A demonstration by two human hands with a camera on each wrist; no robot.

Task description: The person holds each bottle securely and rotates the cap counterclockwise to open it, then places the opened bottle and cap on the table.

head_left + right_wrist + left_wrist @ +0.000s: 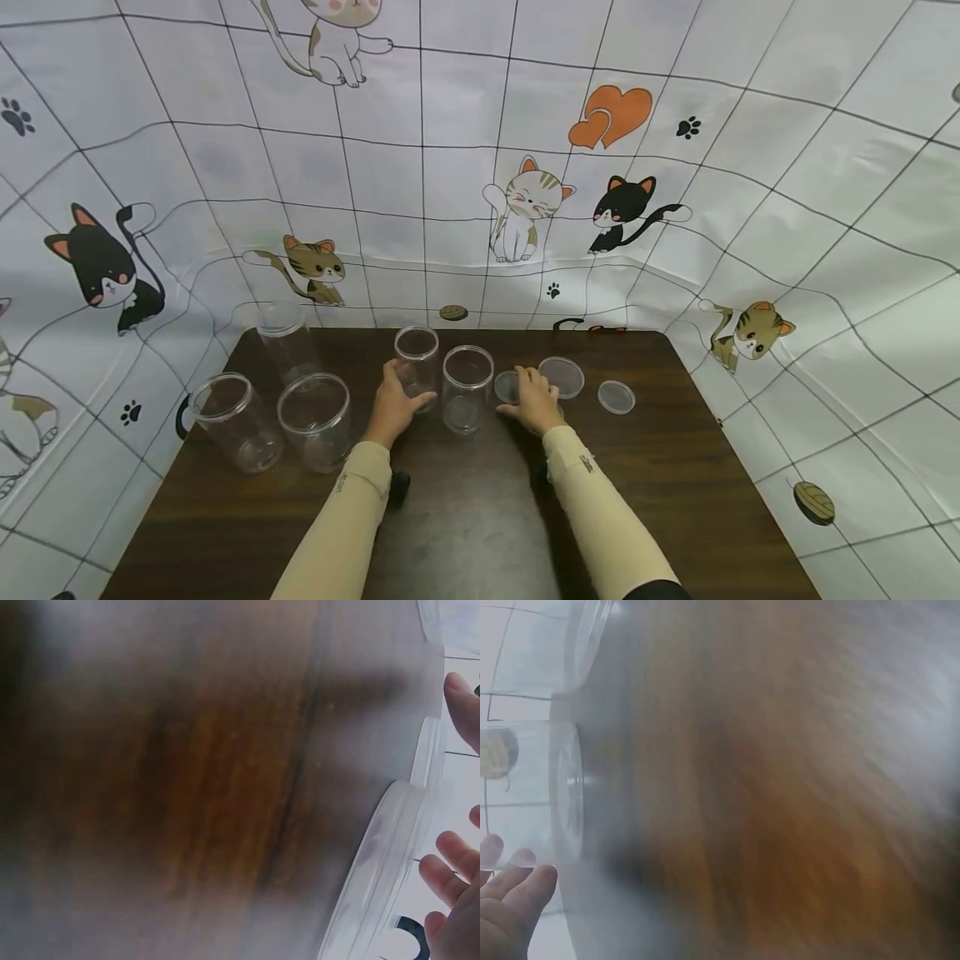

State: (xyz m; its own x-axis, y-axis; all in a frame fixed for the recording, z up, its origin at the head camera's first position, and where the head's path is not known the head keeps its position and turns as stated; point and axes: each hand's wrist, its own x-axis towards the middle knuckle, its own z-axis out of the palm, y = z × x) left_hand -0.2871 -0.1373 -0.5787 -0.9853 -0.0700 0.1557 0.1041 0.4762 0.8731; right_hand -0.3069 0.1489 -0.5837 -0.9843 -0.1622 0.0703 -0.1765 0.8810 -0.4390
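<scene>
My left hand (396, 404) is at a clear jar (416, 350), its fingers along the left side and its thumb across the front near the base. In the left wrist view the fingers (529, 896) lie at the edge of the upright jar (532, 795); firm contact cannot be told. A second clear jar (467, 387) stands just right of it. My right hand (536, 400) is spread over clear round lids, with a small lid (506, 387) at its left and a larger lid (562, 377) behind. In the right wrist view its fingers (442, 877) hang apart above a lid (375, 862).
Three more open jars stand at the left: a wide jar (315, 417), a tall jar (238, 425) and one behind (288, 342). Another lid (617, 397) lies at the right. A cat-patterned sheet (465, 183) rises behind the dark wooden table (660, 483).
</scene>
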